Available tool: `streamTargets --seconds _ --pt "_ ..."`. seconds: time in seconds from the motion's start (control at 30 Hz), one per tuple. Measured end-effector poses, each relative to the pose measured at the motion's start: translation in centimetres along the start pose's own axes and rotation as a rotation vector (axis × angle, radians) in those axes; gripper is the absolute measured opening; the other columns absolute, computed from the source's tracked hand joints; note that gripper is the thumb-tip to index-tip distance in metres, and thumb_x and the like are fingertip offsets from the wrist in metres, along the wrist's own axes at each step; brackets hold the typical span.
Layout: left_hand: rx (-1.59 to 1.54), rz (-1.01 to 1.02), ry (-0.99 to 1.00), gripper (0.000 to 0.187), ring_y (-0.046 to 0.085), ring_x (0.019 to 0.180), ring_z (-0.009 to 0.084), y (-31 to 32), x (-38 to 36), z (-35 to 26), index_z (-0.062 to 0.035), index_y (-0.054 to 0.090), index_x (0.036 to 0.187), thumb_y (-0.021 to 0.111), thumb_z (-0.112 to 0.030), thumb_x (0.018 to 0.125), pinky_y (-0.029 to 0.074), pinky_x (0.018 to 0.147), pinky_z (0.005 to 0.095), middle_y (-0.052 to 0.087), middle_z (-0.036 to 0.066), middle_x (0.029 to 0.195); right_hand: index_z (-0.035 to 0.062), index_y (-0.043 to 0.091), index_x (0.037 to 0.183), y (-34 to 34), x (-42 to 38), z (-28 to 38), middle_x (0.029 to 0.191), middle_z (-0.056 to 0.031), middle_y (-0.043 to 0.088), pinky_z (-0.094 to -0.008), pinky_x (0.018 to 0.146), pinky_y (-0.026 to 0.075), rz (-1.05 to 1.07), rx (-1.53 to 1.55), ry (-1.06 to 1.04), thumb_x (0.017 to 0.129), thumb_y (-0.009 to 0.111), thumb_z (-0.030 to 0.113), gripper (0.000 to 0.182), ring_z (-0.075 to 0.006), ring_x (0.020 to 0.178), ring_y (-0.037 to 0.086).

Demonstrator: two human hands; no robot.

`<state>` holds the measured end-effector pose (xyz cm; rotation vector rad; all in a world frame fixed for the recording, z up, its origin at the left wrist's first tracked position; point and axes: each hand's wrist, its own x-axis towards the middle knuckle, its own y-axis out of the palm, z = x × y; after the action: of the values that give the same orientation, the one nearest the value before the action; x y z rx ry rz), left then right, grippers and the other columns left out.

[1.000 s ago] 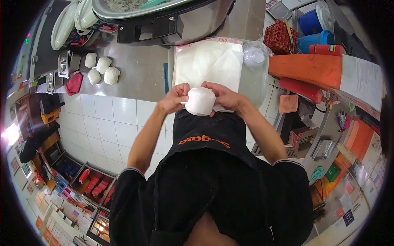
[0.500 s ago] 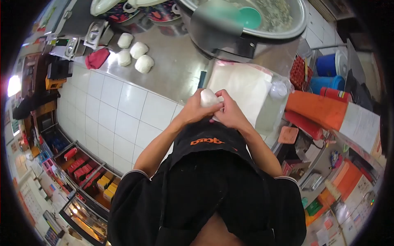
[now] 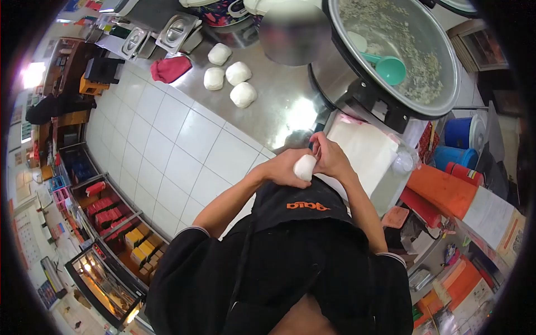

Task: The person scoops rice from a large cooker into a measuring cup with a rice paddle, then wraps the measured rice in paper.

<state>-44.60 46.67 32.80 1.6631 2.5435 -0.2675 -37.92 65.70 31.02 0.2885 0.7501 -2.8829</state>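
In front of the black apron, my left hand (image 3: 286, 166) is closed around a white wrapped bundle (image 3: 305, 167). My right hand (image 3: 330, 158) touches the bundle's right side with its fingers bent; whether it pinches part of the wrapper cannot be made out. Several similar white bundles (image 3: 243, 95) sit grouped on the steel counter (image 3: 273, 84). Sheets of white paper (image 3: 363, 148) lie to the right of my hands. Beyond them stands a large pot (image 3: 357, 100) of rice (image 3: 413, 56), with a green scoop (image 3: 391, 70) in it.
A red cloth (image 3: 170, 69) lies at the counter's left edge beside lidded steel containers (image 3: 177, 32). Flowered pots stand at the back. At the right are a clear plastic bag (image 3: 404, 162), an orange box (image 3: 444, 190) and blue buckets (image 3: 455, 158).
The view has shifted, so the counter and pot appear elsewhere in the frame. The bundle has turned in my left hand, and my right hand has moved to its upper right side.
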Motion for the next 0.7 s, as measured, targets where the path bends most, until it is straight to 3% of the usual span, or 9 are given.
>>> streamTargets --seconds 0.03,0.1,0.17,0.23,0.3,0.4,0.47,0.57,0.7 --pt "0.108 0.121 -0.055 0.052 0.066 0.086 0.0287 -0.7 0.1 0.1 -0.0073 0.058 0.109 0.082 -0.019 0.065 0.052 0.078 0.0390 0.066 0.013 0.092 0.0064 0.048 0.110 -0.1 0.4 0.5 0.084 -0.0056 0.061 -0.0346 0.062 0.051 0.007 -0.189 -0.003 0.059 0.085 0.016 0.064 -0.0207 0.071 0.065" --pt "0.143 0.102 -0.099 0.055 0.066 0.085 0.0326 -1.4 0.1 1.6 -0.0055 0.058 0.108 0.083 -0.022 0.062 0.052 0.078 0.0392 0.067 0.016 0.090 0.0072 0.050 0.113 0.5 0.8 1.6 0.087 -0.0074 0.061 -0.0370 0.067 0.052 -0.032 -0.253 -0.042 0.065 0.081 0.016 0.058 -0.0260 0.076 0.065" --pt "0.299 -0.176 0.000 0.060 0.066 0.084 0.0353 -3.2 0.5 3.2 -0.0026 0.058 0.109 0.084 -0.027 0.060 0.053 0.078 0.0402 0.067 0.017 0.088 0.0073 0.051 0.117 2.0 1.4 0.9 0.096 -0.0113 0.063 -0.0440 0.075 0.052 -0.123 -0.315 -0.081 0.073 0.076 0.020 0.053 -0.0344 0.089 0.064" --pt "0.365 -0.502 -0.294 0.066 0.066 0.089 0.0369 -5.4 1.9 3.0 0.0009 0.056 0.111 0.084 -0.030 0.060 0.052 0.081 0.0424 0.066 0.021 0.093 0.0055 0.053 0.115 2.0 2.0 2.4 0.100 -0.0140 0.063 -0.0427 0.078 0.052 -0.157 -0.271 -0.017 0.081 0.068 0.016 0.039 -0.0336 0.093 0.064" --pt "0.572 -0.749 -0.200 0.071 0.065 0.089 0.0390 -8.6 4.3 6.1 0.0034 0.052 0.116 0.082 -0.032 0.063 0.052 0.081 0.0443 0.064 0.023 0.092 0.0041 0.054 0.114 1.0 2.1 4.5 0.102 -0.0149 0.063 -0.0408 0.078 0.052 -0.049 -0.036 0.156 0.084 0.068 0.019 0.036 -0.0322 0.093 0.063" --pt "0.766 -0.667 -0.297 0.074 0.059 0.105 0.0382 -13.4 8.1 7.3 0.0033 0.048 0.121 0.081 -0.035 0.068 0.046 0.091 0.0468 0.061 0.025 0.106 0.0032 0.057 0.110 0.4 0.8 5.1 0.097 -0.0139 0.063 -0.0393 0.075 0.051 -0.062 -0.176 -0.004 0.086 0.068 0.019 0.031 -0.0306 0.087 0.064" --pt "1.247 -0.560 -0.358 0.078 0.045 0.121 0.0379 -15.2 9.5 8.4 0.0033 0.045 0.127 0.078 -0.040 0.072 0.037 0.100 0.0509 0.051 0.024 0.125 0.0026 0.058 0.108 -1.5 0.0 7.0 0.096 -0.0136 0.063 -0.0387 0.074 0.051 -0.003 -0.135 -0.075 0.086 0.068 0.018 0.029 -0.0299 0.085 0.063" --pt "1.162 -0.637 -0.193 0.083 0.029 0.134 0.0377 -16.5 9.9 8.9 0.0024 0.043 0.133 0.077 -0.044 0.073 0.028 0.106 0.0536 0.040 0.023 0.138 0.0013 0.062 0.094 -6.3 -1.3 11.5 0.084 -0.0113 0.063 -0.0361 0.067 0.050 0.043 -0.019 -0.183 0.085 0.069 0.017 0.020 -0.0289 0.074 0.063" --pt "1.100 -0.765 -0.167 0.076 0.032 0.133 0.0416 -15.8 6.7 6.3 -0.0044 0.049 0.133 0.076 -0.043 0.073 0.026 0.107 0.0533 0.035 0.025 0.144 0.0030 0.062 0.080 -15.2 -3.3 14.8 0.063 -0.0122 0.056 -0.0373 0.054 0.044 -0.288 -0.097 -0.330 0.089 0.063 0.011 0.012 -0.0303 0.056 0.057"
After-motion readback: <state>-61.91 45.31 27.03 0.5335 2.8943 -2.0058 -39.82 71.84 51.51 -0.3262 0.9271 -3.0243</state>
